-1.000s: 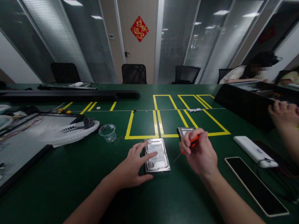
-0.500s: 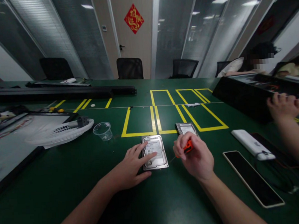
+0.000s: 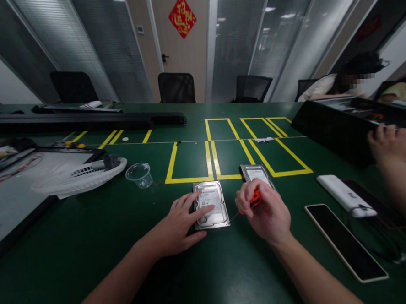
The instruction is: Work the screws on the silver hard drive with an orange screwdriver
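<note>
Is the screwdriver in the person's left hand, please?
No, the right hand grips the orange-handled screwdriver, while the left hand lies over the nearer hard drive.

Silver hard drive (image 3: 215,198), label up, flat beside an orange-handled screwdriver (image 3: 256,198)

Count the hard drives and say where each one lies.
2. One hard drive lies under the left hand; the second hard drive lies just beyond the right hand, partly hidden by it.
</note>
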The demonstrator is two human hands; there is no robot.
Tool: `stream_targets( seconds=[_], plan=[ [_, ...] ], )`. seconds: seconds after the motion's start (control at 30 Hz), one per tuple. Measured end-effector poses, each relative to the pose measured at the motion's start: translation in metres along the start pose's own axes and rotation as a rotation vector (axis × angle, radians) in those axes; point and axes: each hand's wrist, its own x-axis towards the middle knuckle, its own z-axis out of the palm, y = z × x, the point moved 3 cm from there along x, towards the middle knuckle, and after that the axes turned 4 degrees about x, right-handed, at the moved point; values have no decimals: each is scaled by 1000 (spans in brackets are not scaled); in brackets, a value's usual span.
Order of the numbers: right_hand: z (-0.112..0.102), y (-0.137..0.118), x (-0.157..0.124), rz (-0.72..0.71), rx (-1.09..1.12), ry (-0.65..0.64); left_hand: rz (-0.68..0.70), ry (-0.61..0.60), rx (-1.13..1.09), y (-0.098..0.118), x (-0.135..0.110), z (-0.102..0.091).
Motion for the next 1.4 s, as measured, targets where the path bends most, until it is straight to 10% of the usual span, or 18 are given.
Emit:
stream_targets(
  seconds=[1.4],
  plan=[
    [0, 3, -4, 19, -140, -61, 26, 43, -1, 0, -1, 0]
  ],
)
